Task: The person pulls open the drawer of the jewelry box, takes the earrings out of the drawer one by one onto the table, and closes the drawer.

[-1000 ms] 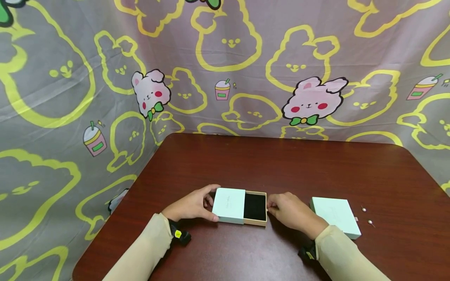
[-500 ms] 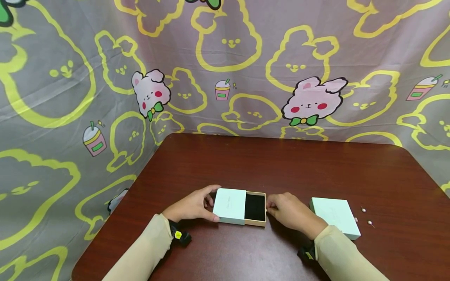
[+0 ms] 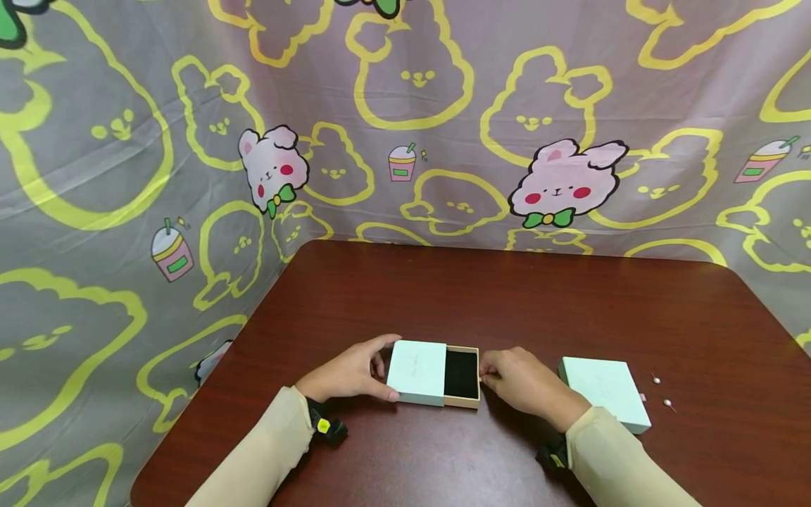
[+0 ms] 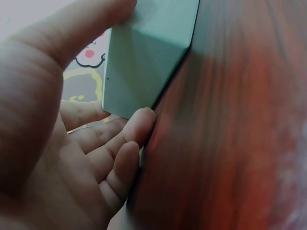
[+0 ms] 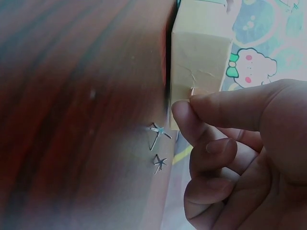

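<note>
A pale mint drawer-style gift box stands partly pulled apart on the table. Its sleeve [image 3: 418, 373] covers the left part, and a tan inner tray [image 3: 461, 403] with a black pad [image 3: 461, 373] shows at the right. My left hand [image 3: 351, 366] grips the sleeve's left end, thumb on the near corner and fingers at the far one. With thumb and forefinger, my right hand [image 3: 522, 380] pinches a small pull tab [image 5: 193, 91] on the tray's end wall. In the right wrist view, two star-shaped metal pieces, one star [image 5: 158, 130] and another star [image 5: 160, 164], lie near the tray.
A second mint box [image 3: 605, 391], closed, lies right of my right forearm, a small tab at its right edge. Beyond it are two pearl-headed pins, one pearl [image 3: 656, 380] and another pearl [image 3: 668, 403]. A patterned curtain [image 3: 443, 141] hangs behind the brown table [image 3: 507, 296].
The sleeve has slid slightly right over the tray, with my left hand moving along, so less of the black pad shows. My right hand has stayed nearly still at the tab.
</note>
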Action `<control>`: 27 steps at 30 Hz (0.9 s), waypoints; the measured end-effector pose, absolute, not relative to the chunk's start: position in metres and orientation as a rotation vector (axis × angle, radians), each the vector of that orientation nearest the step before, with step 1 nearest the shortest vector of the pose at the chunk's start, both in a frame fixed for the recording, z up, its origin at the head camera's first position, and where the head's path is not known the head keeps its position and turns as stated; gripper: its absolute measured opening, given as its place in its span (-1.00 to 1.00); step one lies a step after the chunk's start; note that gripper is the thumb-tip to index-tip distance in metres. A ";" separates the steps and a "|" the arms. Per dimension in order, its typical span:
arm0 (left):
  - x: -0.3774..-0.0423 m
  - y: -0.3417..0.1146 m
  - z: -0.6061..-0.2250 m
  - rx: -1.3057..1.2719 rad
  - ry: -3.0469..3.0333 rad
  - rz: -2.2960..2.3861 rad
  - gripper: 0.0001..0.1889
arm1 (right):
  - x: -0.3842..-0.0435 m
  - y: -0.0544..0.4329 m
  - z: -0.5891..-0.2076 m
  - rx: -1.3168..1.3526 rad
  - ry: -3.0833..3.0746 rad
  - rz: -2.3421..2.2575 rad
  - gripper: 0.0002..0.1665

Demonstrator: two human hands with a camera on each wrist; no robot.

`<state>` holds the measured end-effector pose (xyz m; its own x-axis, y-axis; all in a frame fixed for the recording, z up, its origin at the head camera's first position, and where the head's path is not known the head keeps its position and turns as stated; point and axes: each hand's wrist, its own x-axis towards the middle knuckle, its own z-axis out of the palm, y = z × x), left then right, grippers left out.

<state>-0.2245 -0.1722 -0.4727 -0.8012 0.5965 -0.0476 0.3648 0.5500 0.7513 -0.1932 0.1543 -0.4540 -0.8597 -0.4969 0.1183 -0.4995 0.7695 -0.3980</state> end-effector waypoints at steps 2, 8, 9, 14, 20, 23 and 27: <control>-0.224 -0.172 -0.473 0.794 2.498 1.101 0.06 | -0.193 0.154 -0.454 0.838 -2.943 0.661 -0.78; -0.223 -0.171 -0.472 0.815 2.520 1.087 0.09 | -0.194 0.154 -0.454 0.872 -2.922 0.655 -0.78; -0.223 -0.171 -0.472 0.818 2.525 1.083 0.09 | -0.194 0.154 -0.455 0.876 -2.921 0.658 -0.78; -0.222 -0.169 -0.472 0.812 2.549 1.060 0.09 | -0.194 0.155 -0.455 0.881 -2.916 0.660 -0.79; -0.221 -0.166 -0.473 0.808 2.568 1.035 0.11 | -0.193 0.155 -0.455 0.880 -2.919 0.658 -0.79; -0.222 -0.164 -0.473 0.808 2.574 1.033 0.12 | -0.193 0.157 -0.454 0.873 -2.923 0.668 -0.79; -0.221 -0.163 -0.474 0.806 2.572 1.037 0.12 | -0.193 0.158 -0.455 0.869 -2.931 0.681 -0.83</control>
